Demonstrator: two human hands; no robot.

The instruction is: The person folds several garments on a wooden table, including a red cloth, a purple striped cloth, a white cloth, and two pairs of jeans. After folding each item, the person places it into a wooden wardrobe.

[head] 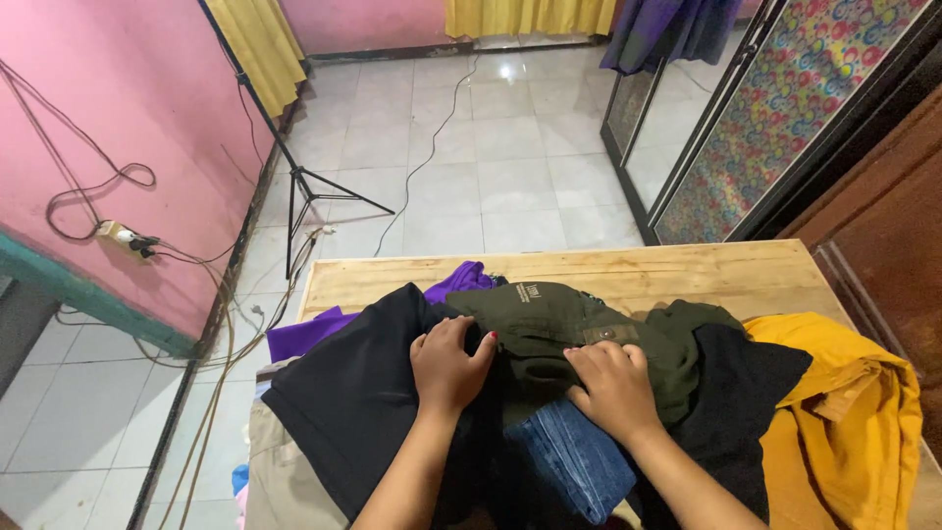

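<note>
I count two hands, my left hand [449, 365] and right hand [610, 388], one wooden table [628, 271], one tripod stand [304, 186], one olive-green jacket [569, 324], one mustard-yellow garment [844, 412], one folded pair of blue jeans [574, 456], one purple garment [304, 334].

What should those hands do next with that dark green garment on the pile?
Probably lift the olive-green garment clear: both the left hand and right hand rest on it atop the heap, with black cloth and jeans crowding beneath.

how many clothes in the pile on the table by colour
Black garment: 2, counting the second black piece
Olive green garment: 1
Blue denim: 1
Purple garment: 1
Mustard yellow garment: 1
Beige cloth: 1
Total: 7 visible, though the two black pieces may be one garment and more may lie hidden beneath.
</note>
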